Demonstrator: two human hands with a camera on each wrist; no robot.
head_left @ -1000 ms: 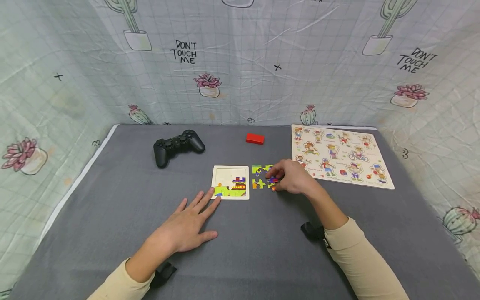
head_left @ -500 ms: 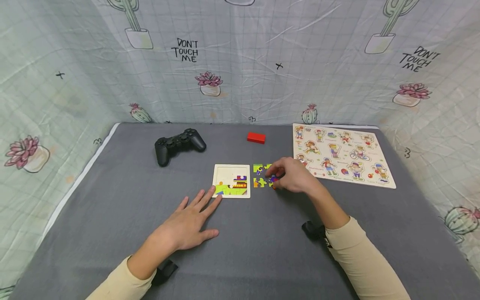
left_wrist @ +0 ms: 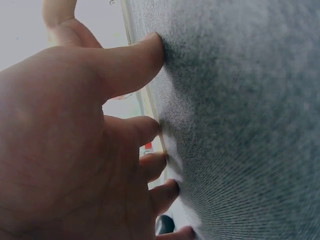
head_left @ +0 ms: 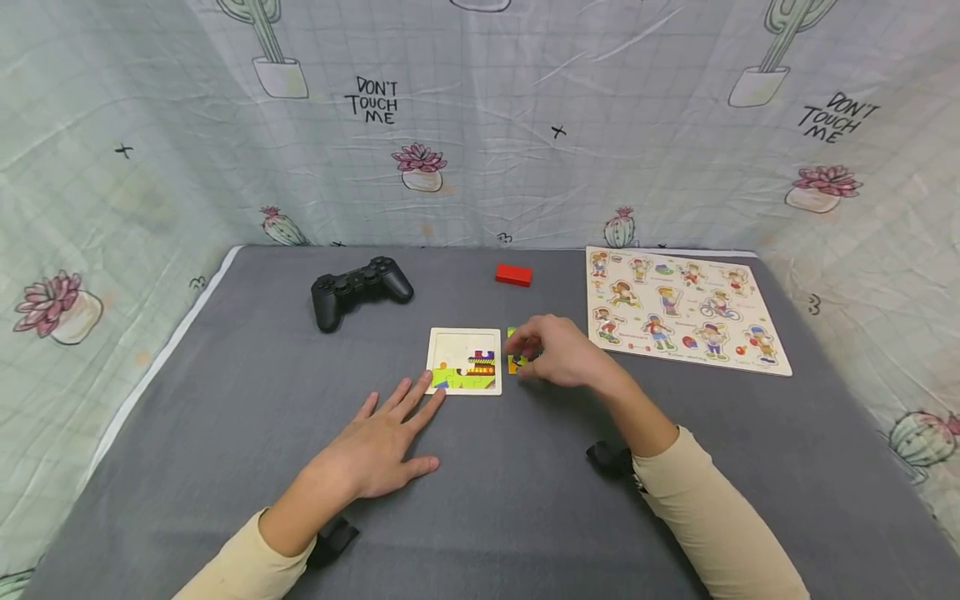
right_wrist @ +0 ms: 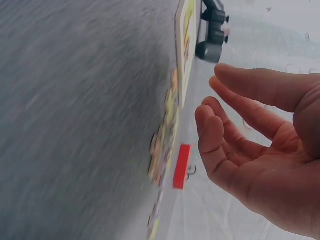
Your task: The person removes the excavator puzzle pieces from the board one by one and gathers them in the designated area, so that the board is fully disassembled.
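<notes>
A small puzzle tray [head_left: 450, 343] lies mid-table, with joined green pieces [head_left: 465, 381] along its lower part and a vehicle picture at its right. My left hand [head_left: 377, 450] is spread on the table, its fingertips touching the tray's lower left corner. Just right of the tray, my right hand [head_left: 561, 354] hovers above loose jigsaw pieces [head_left: 513, 365], most of them hidden beneath it. In the right wrist view the pieces [right_wrist: 171, 117] lie on the cloth, and the loosely bent fingers and thumb of the right hand [right_wrist: 260, 137] stand apart, with nothing between them.
A black game controller [head_left: 362, 292] lies at the back left. Behind the tray is a red block [head_left: 513, 275]. A large picture board [head_left: 686, 310] with children's figures lies at the back right. Patterned cloth walls [head_left: 480, 167] enclose the grey table.
My right hand has moved left, from the right-hand loose pieces to above those nearest the tray. The left hand keeps its place at the tray corner.
</notes>
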